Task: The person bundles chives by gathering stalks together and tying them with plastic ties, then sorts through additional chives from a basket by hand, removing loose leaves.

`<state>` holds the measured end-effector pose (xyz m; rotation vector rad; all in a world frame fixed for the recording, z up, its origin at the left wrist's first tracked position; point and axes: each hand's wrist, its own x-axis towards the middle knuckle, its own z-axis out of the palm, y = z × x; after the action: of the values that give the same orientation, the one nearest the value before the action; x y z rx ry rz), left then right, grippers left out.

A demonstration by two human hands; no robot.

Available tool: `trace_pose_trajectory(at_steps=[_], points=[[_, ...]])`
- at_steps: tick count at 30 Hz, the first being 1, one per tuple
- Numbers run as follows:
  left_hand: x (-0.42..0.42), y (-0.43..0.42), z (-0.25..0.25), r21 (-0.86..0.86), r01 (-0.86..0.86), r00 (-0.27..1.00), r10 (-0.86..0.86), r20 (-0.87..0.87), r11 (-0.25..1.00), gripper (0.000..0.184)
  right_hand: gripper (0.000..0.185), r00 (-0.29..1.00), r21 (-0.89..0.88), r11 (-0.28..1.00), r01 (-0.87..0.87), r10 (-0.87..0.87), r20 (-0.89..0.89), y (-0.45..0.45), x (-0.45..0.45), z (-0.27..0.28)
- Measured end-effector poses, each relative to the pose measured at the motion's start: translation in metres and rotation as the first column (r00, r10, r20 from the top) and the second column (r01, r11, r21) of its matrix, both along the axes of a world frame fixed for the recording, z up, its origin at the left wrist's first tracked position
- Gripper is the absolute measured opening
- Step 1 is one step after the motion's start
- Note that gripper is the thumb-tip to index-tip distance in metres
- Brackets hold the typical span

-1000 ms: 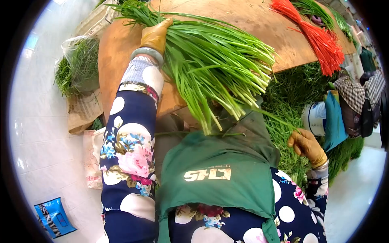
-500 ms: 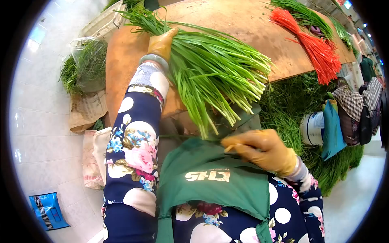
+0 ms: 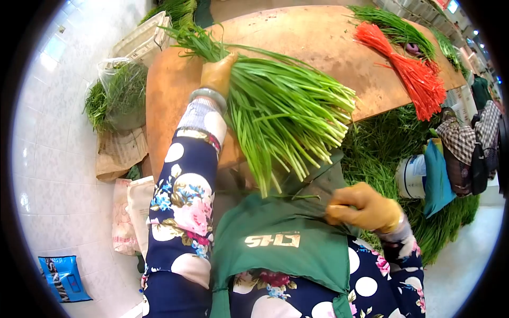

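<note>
My left hand [image 3: 217, 77], in a yellowish rubber glove with a bangle at the wrist, is wrapped round a bunch of garlic chives [image 3: 286, 103]. The leaf tips stick out beyond the hand, and the pale cut ends fan towards the lower right over the table's near edge. My right hand [image 3: 366, 208], gloved alike, is curled closed above the right side of the green apron [image 3: 275, 222], apart from the bunch. Whatever its fingers hold, if anything, is blurred and hidden. A loose green stem [image 3: 307, 197] shows just left of these fingers.
Red ties [image 3: 403, 69] lie on the brown table [image 3: 297, 26] beside more greens [image 3: 397, 26]. Heaped greens [image 3: 376, 143] and a white bucket [image 3: 411, 177] are to the right. A bag of greens [image 3: 124, 93] stands left, with a blue packet [image 3: 64, 278] on the floor.
My right hand has moved right and slightly down, away from the bunch's cut ends. My left hand keeps its hold on the garlic chives. The whole view has shifted slightly.
</note>
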<state>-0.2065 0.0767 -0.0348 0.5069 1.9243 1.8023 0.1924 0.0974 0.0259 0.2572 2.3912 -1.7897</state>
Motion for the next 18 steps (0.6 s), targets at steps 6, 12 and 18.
trace_pose_trajectory(at_steps=[6, 12, 18], points=[[0.015, -0.011, 0.017, 0.159, 0.143, 0.986, -0.154, 0.059, 0.977, 0.039, 0.051, 0.862, 0.817, 0.281, 0.503, -0.226, -0.453, 0.056, 0.038, 0.021], [0.031, 0.006, 0.032, 0.473, 0.13, 0.838, -0.352, 0.418, 0.872, 0.026, 0.05, 0.793, 0.697, 0.407, 0.591, -0.133, -0.595, 0.138, -0.025, 0.015], [0.048, 0.01, 0.06, 0.431, 0.023, 0.943, -0.162, 0.29, 0.902, 0.038, 0.046, 0.826, 0.475, 0.692, 0.544, -0.34, -0.449, 0.105, -0.055, -0.041]])
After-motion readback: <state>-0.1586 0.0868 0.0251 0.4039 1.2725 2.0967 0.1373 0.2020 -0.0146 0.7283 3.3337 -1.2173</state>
